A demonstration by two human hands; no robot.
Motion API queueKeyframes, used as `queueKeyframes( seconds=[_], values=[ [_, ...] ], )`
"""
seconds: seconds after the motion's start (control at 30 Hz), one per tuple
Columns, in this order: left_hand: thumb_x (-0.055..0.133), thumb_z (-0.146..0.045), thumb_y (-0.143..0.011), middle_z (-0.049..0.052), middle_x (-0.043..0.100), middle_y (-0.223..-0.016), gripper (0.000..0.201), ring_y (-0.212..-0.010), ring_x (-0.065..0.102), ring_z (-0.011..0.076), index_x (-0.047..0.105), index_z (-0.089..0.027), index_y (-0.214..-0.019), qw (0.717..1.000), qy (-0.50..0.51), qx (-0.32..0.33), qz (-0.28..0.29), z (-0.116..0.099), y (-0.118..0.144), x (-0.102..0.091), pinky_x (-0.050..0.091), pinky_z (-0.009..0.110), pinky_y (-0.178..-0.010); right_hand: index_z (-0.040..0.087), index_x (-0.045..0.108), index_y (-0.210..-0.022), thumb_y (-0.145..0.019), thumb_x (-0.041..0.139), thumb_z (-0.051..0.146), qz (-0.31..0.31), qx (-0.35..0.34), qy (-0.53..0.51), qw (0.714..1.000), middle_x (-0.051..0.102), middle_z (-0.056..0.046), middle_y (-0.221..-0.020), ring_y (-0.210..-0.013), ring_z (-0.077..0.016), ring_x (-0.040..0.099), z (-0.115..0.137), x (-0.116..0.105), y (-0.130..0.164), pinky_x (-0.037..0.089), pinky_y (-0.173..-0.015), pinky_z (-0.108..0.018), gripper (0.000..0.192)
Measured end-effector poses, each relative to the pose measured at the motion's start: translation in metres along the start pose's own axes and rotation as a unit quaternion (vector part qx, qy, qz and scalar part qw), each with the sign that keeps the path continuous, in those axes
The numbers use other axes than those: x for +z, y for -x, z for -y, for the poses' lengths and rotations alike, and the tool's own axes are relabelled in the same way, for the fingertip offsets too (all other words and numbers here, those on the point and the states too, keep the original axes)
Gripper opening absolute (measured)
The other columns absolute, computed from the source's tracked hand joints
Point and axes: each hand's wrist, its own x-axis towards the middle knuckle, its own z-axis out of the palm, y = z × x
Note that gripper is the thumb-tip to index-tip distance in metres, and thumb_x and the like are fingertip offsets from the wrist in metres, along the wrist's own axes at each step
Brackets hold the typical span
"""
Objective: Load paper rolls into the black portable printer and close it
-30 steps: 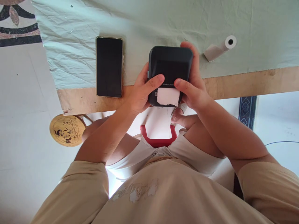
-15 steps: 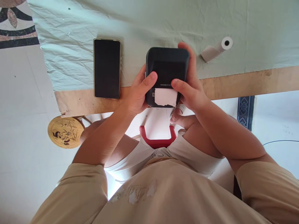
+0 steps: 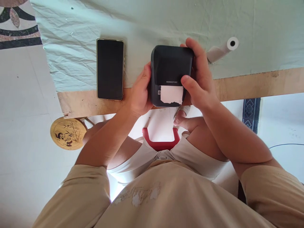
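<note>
Between both hands I hold a black label printer [image 3: 173, 63] marked NIIMBOT, above the table's near edge. A torn-edged piece of white paper [image 3: 171, 94] sticks out of it on the side toward me. My left hand [image 3: 142, 91] is closed against the printer's left side, its thumb along that edge and its other fingers partly hidden. My right hand [image 3: 200, 76] grips the right side, with the thumb at the front corner beside the paper and the fingers at the far right edge.
A phone [image 3: 110, 69] with a dark screen lies left of the printer. On the right, a white paper roll [image 3: 222, 50] rests on the green cloth [image 3: 142, 19]. The wooden table edge [image 3: 251, 81] runs in front. A round panda stool [image 3: 67, 134] stands at lower left.
The printer has shifted slightly to the right and turned a little. My left thumb has moved off its top face to the left side. My right thumb has slid toward the right edge.
</note>
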Motion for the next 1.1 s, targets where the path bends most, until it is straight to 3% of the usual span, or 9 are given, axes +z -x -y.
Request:
queueKeyframes(
  seconds=[0.1, 0.3, 0.43, 0.53, 0.67, 0.77, 0.87, 1.0, 1.1],
  values=[
    [0.025, -0.048, -0.086, 0.003, 0.064, -0.105, 0.045, -0.12, 0.045, 0.019, 0.057, -0.021, -0.101, 1.0, -0.019, 0.003, 0.002, 0.0, 0.0, -0.001, 0.04, 0.035, -0.099, 0.039, 0.024, -0.131, -0.074, 0.048, 0.057, 0.02, -0.001, 0.021, 1.0, 0.03, 0.007, -0.139, -0.11, -0.0194, 0.051, 0.001, -0.002, -0.001, 0.044, -0.098, -0.032, 0.064],
    [0.033, -0.042, -0.086, 0.0, 0.064, -0.103, 0.032, -0.119, 0.045, 0.016, 0.055, -0.024, -0.1, 0.999, 0.011, 0.04, -0.018, 0.005, -0.004, -0.007, 0.038, 0.032, -0.101, 0.037, 0.022, -0.133, -0.074, 0.052, 0.05, 0.016, -0.042, 0.065, 0.997, 0.031, 0.006, -0.138, -0.13, -0.0207, 0.029, 0.003, -0.002, -0.003, 0.028, -0.112, -0.035, 0.067],
    [0.032, -0.041, -0.086, -0.001, 0.065, -0.098, 0.03, -0.115, 0.048, 0.0158, 0.054, -0.025, -0.098, 0.998, 0.049, 0.036, -0.003, 0.004, -0.005, -0.005, 0.04, 0.032, -0.098, 0.037, 0.022, -0.132, -0.074, 0.056, 0.041, 0.018, -0.035, 0.089, 0.995, 0.031, 0.005, -0.139, -0.128, -0.0204, 0.032, 0.004, -0.005, -0.003, 0.036, -0.106, -0.037, 0.067],
    [0.026, -0.046, -0.086, 0.001, 0.064, -0.099, 0.039, -0.111, 0.051, 0.0182, 0.054, -0.023, -0.101, 0.998, 0.048, 0.033, 0.011, 0.0, -0.003, 0.003, 0.043, 0.035, -0.094, 0.038, 0.03, -0.128, -0.071, 0.061, 0.037, 0.003, -0.035, 0.118, 0.992, 0.036, 0.003, -0.135, -0.124, -0.0222, 0.036, 0.008, -0.01, -0.001, 0.045, -0.096, -0.038, 0.065],
    [0.025, -0.05, -0.085, 0.003, 0.064, -0.095, 0.044, -0.103, 0.056, 0.0187, 0.054, -0.023, -0.105, 0.999, 0.009, 0.013, 0.028, -0.003, 0.001, 0.01, 0.047, 0.032, -0.085, 0.035, 0.044, -0.118, -0.065, 0.066, 0.041, -0.089, -0.044, 0.19, 0.977, 0.047, -0.003, -0.111, -0.102, -0.0219, 0.05, 0.016, -0.016, 0.003, 0.049, -0.077, -0.034, 0.057],
    [0.041, -0.041, -0.083, 0.0, 0.063, -0.09, 0.029, -0.089, 0.06, 0.0155, 0.052, -0.029, -0.107, 0.999, -0.028, 0.004, 0.018, -0.001, 0.002, 0.008, 0.049, 0.027, -0.072, 0.033, 0.052, -0.102, -0.069, 0.061, 0.047, -0.155, -0.06, 0.187, 0.968, 0.05, 0.0, -0.085, -0.064, -0.0134, 0.05, 0.022, -0.017, 0.004, 0.038, -0.053, -0.03, 0.037],
    [0.051, -0.029, -0.079, -0.003, 0.06, -0.079, 0.03, -0.078, 0.061, 0.0127, 0.05, -0.032, -0.108, 0.999, -0.054, 0.01, 0.005, 0.002, 0.001, 0.003, 0.047, 0.024, -0.064, 0.032, 0.05, -0.093, -0.078, 0.051, 0.043, -0.186, -0.052, 0.15, 0.97, 0.049, 0.003, -0.099, -0.047, -0.0062, 0.039, 0.025, -0.015, 0.003, 0.027, -0.044, -0.028, 0.018],
    [0.051, -0.026, -0.077, -0.003, 0.061, -0.087, 0.031, -0.091, 0.059, 0.0139, 0.052, -0.03, -0.107, 0.996, -0.079, 0.034, -0.009, 0.005, 0.0, 0.001, 0.048, 0.023, -0.07, 0.032, 0.042, -0.089, -0.081, 0.05, 0.039, -0.211, -0.044, 0.108, 0.971, 0.042, 0.003, -0.099, -0.063, -0.0088, 0.051, 0.025, -0.014, 0.002, 0.045, -0.053, -0.027, 0.014],
    [0.051, -0.027, -0.076, -0.003, 0.061, -0.098, 0.031, -0.101, 0.056, 0.0158, 0.053, -0.029, -0.107, 0.995, -0.089, 0.041, -0.013, 0.005, 0.0, 0.003, 0.048, 0.024, -0.073, 0.028, 0.038, -0.077, -0.08, 0.051, 0.036, -0.216, -0.053, 0.098, 0.97, 0.043, 0.001, -0.087, -0.08, -0.0137, 0.056, 0.024, -0.014, 0.002, 0.047, -0.053, -0.027, 0.016]
  ],
)
